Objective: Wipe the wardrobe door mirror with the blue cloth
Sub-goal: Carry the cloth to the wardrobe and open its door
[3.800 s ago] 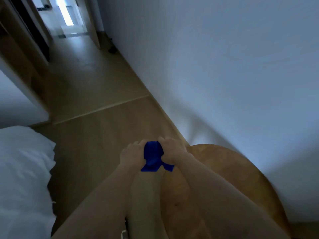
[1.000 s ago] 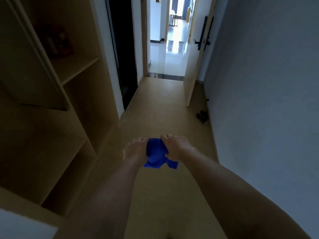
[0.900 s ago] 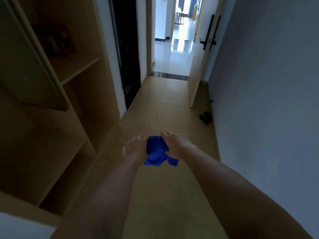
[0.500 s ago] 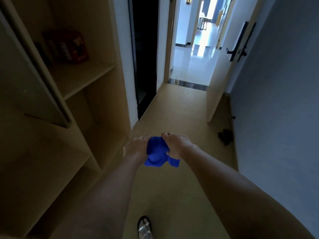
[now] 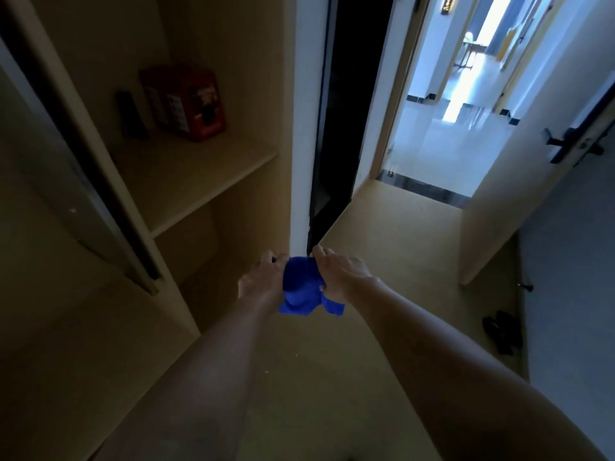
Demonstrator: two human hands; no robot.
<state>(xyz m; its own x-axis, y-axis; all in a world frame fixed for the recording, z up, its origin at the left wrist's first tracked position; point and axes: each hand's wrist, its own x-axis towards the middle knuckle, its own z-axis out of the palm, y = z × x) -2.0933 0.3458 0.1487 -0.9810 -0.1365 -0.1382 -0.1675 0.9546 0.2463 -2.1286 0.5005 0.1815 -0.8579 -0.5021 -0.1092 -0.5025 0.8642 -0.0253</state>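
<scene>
A bunched blue cloth (image 5: pixel 304 289) hangs between my two hands in front of me. My left hand (image 5: pixel 261 281) grips its left side and my right hand (image 5: pixel 339 274) grips its right side, both arms stretched forward. To the left stands an open wooden wardrobe (image 5: pixel 206 174) with shelves. A sliding door (image 5: pixel 60 181) with a metal edge covers its left part; I cannot tell whether it carries the mirror.
A red box (image 5: pixel 186 101) and a dark object (image 5: pixel 131 114) sit on the upper shelf. Ahead are a dark doorway (image 5: pixel 346 104) and an open room door (image 5: pixel 532 174) leading to a bright hallway. Dark shoes (image 5: pixel 502 331) lie by the right wall.
The view has moved forward and turned left, from a round table by the wall to the wardrobe. The shelves and red box are closer. Both hands still hold the cloth the same way.
</scene>
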